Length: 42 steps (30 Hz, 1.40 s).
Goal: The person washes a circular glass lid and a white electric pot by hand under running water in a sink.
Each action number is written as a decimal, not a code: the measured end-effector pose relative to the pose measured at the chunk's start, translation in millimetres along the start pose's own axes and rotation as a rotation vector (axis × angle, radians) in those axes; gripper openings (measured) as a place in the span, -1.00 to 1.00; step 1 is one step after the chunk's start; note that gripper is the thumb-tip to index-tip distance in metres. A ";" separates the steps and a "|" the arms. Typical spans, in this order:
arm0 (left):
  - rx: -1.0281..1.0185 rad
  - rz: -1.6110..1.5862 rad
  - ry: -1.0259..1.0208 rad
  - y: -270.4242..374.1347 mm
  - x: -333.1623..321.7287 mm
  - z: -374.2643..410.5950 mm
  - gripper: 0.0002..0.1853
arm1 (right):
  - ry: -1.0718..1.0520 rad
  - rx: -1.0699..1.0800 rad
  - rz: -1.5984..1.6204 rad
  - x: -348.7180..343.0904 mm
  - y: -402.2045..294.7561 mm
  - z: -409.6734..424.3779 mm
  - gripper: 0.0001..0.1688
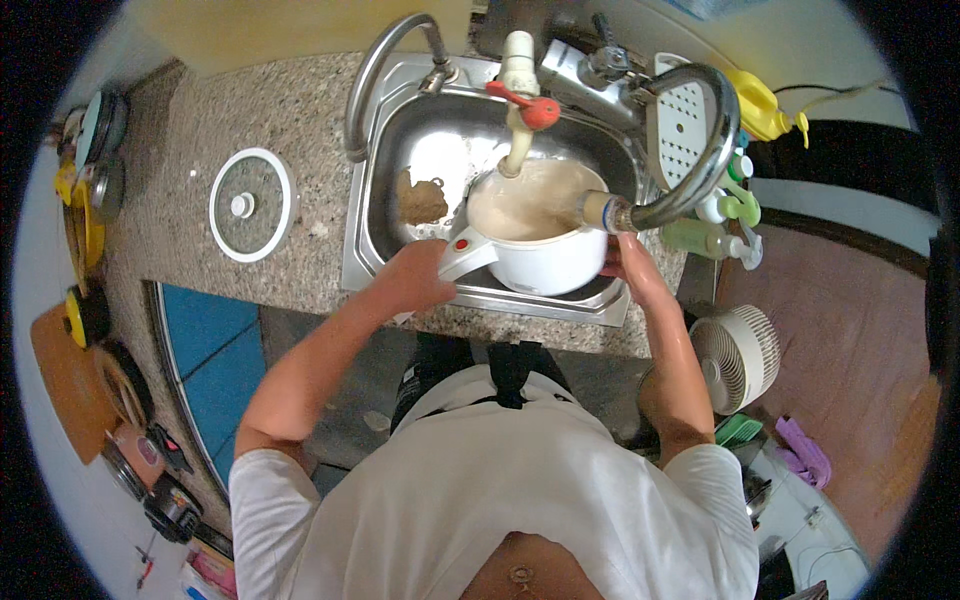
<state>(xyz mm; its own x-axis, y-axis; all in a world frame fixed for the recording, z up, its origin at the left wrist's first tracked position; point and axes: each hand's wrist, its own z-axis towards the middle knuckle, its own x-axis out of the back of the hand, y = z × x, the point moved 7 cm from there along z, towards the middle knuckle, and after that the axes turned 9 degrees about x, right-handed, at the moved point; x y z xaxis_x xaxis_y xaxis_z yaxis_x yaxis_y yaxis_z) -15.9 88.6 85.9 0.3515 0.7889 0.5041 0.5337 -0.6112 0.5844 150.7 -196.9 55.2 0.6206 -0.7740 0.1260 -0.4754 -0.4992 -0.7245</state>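
A white saucepan (551,266) with a cream inside is held tilted over the stainless steel sink (628,309). My left hand (420,274) is wrapped around its white handle (471,253), which has a red button. Against the pot's right wall rests my right hand (634,262), its fingers partly hidden by the pot and the faucet end. Cloudy liquid covers the pot's bottom. A white plastic tap (517,135) with a red lever reaches down to the pot's back rim. The tip of a curved metal faucet (724,150) hangs over the pot's right side. A brown sponge or scouring pad (421,201) lies in the sink's left part.
A glass lid (251,204) with a white rim lies on the granite counter (315,187). Another curved faucet (360,97) stands at the sink's back left. Green bottles (697,238) and a yellow jug (754,105) line the right side. A white fan (731,360) stands below right.
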 end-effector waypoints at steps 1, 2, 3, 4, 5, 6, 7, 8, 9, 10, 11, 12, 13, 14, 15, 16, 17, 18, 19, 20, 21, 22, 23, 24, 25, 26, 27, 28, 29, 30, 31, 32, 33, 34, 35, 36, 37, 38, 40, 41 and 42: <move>-0.018 -0.004 -0.095 4.4 -1.0 4.3 -0.50 | 0.049 0.011 -0.082 10.7 -4.0 -8.6 -0.34; -0.038 -0.008 -0.189 12.2 -0.8 8.1 -0.51 | 0.102 0.114 -0.213 28.5 -0.5 -10.9 -0.37; -0.064 -0.008 -0.287 19.3 -2.2 11.5 -0.52 | 0.162 0.218 -0.341 44.5 7.1 -12.6 -0.39; -0.108 -0.047 -0.330 20.5 -5.7 13.6 -0.58 | 0.218 0.260 -0.345 45.7 2.6 -18.3 -0.36; -0.020 -0.137 -0.412 14.7 -9.6 14.6 -0.60 | 0.271 0.304 -0.353 46.1 -3.0 -22.6 -0.33; 0.069 -0.227 -0.496 13.0 -12.1 12.7 -0.61 | 0.259 0.252 -0.324 35.5 -23.5 -36.5 -0.32; 0.153 -0.310 -0.583 12.9 -15.4 10.2 -0.63 | 0.254 0.200 -0.291 30.8 -33.1 -44.3 -0.30; 0.155 -0.338 -0.586 14.9 -15.2 9.6 -0.64 | 0.280 0.226 -0.277 34.1 -28.7 -41.8 -0.30; 0.158 -0.364 -0.591 16.6 -14.9 9.0 -0.65 | 0.289 0.240 -0.284 34.8 -30.7 -41.5 -0.30; 0.163 -0.390 -0.594 17.8 -15.5 8.3 -0.65 | 0.298 0.254 -0.290 35.3 -33.1 -41.1 -0.31; 0.132 -0.326 -0.530 18.9 -14.5 9.1 -0.64 | 0.305 0.269 -0.295 35.5 -34.7 -40.1 -0.31; 0.097 -0.257 -0.470 21.7 -14.8 10.1 -0.63 | 0.284 0.238 -0.304 39.2 -27.2 -36.9 -0.29; 0.062 -0.187 -0.410 23.5 -15.8 10.3 -0.62 | 0.264 0.206 -0.311 45.1 -15.8 -31.9 -0.27; 0.003 -0.123 -0.271 24.1 -15.7 11.2 -0.62 | 0.242 0.174 -0.318 49.1 -6.0 -28.1 -0.25; -0.053 -0.060 -0.131 22.5 -19.0 9.7 -0.61 | 0.185 0.096 -0.144 38.9 -1.9 -28.0 -0.22; -0.114 0.004 0.006 28.9 -14.8 5.5 -0.60 | 0.132 0.018 0.031 23.2 -2.5 -31.5 -0.18; -0.060 0.086 0.013 28.0 -16.2 3.7 -0.59 | 0.077 -0.059 0.206 8.3 -0.2 -33.8 -0.14; -0.009 0.170 0.021 35.3 -10.1 -0.2 -0.59 | -0.007 -0.042 0.344 -1.8 -0.1 -32.1 -0.11; 0.042 0.254 0.029 39.2 -7.1 -3.0 -0.58 | -0.092 -0.024 0.482 -10.4 -0.4 -29.7 -0.07; 0.023 0.284 0.064 42.2 -6.0 -6.2 -0.59 | -0.177 -0.003 0.619 -19.7 -2.8 -27.7 -0.04; 0.004 0.316 0.099 43.3 -3.8 -11.9 -0.59 | -0.085 -0.102 0.677 -26.1 -0.9 -27.0 -0.15; -0.019 0.346 0.133 44.8 -1.3 -16.4 -0.60 | -0.067 -0.121 0.630 -22.4 19.8 -14.7 -0.23; -0.011 0.334 0.151 45.5 0.8 -19.0 -0.61 | -0.049 -0.141 0.583 -18.2 40.7 -2.9 -0.28; 0.006 0.324 0.172 44.0 3.2 -21.6 -0.61 | -0.006 -0.130 0.517 -23.5 32.1 -0.8 -0.31; 0.022 0.313 0.192 42.5 5.6 -23.9 -0.62 | 0.003 -0.103 0.460 -26.0 26.2 -2.6 -0.32; -0.001 0.279 0.225 41.8 6.8 -25.7 -0.63 | -0.003 -0.042 0.510 -28.1 34.2 3.9 -0.31; -0.022 0.243 0.258 38.7 6.0 -27.1 -0.64 | -0.010 0.019 0.555 -32.8 35.0 6.8 -0.29; -0.044 0.205 0.292 35.4 5.6 -28.1 -0.65 | 0.029 0.058 0.562 -32.6 37.8 6.4 -0.27; -0.056 0.191 0.313 31.1 4.6 -28.7 -0.64 | 0.069 0.097 0.567 -35.1 40.8 5.6 -0.25; -0.065 0.175 0.334 28.8 4.6 -29.8 -0.63 | 0.107 0.134 0.571 -38.9 40.3 4.3 -0.22; -0.074 0.158 0.355 27.3 6.2 -30.9 -0.61 | 0.132 0.166 0.594 -42.7 38.9 4.6 -0.21; -0.075 0.147 0.342 25.4 8.4 -30.6 -0.60 | 0.157 0.199 0.616 -46.6 36.8 6.2 -0.20; -0.075 0.132 0.330 28.9 14.4 -29.9 -0.58 | 0.183 0.232 0.635 -50.0 35.1 8.5 -0.18; -0.072 0.118 0.319 30.4 18.1 -29.6 -0.56 | 0.204 0.242 0.634 -52.9 21.1 6.5 -0.16; -0.129 0.121 0.409 33.6 23.9 -31.6 -0.54 | 0.215 0.262 0.614 -54.0 10.0 5.4 -0.17; -0.191 0.123 0.498 39.4 30.4 -34.1 -0.52 | 0.231 0.284 0.593 -53.2 0.3 4.4 -0.18; -0.254 0.124 0.586 47.0 36.4 -38.4 -0.50 | 0.247 0.306 0.572 -51.0 -4.6 5.4 -0.19; -0.209 0.081 0.663 52.4 38.2 -40.4 -0.49 | 0.212 0.311 0.592 -47.5 -3.6 9.4 -0.06; -0.370 0.194 0.675 72.6 23.4 -42.5 -0.55 | 0.230 0.363 0.534 -41.4 -9.2 3.2 -0.03; -0.453 0.251 0.679 82.3 13.9 -42.3 -0.57 | 0.241 0.388 0.506 -38.7 -12.8 -0.6 -0.01; -0.538 0.271 0.609 93.3 -2.5 -35.7 -0.63 | 0.255 0.319 0.492 -37.4 -10.1 -3.1 0.03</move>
<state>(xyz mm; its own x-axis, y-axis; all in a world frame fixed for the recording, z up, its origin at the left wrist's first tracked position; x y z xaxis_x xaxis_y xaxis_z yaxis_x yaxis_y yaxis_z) 5.5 27.3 161.9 -0.1425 0.5333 0.8338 -0.0010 -0.8425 0.5387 130.4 -164.1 59.9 0.1908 -0.9711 -0.1436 -0.4330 0.0480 -0.9001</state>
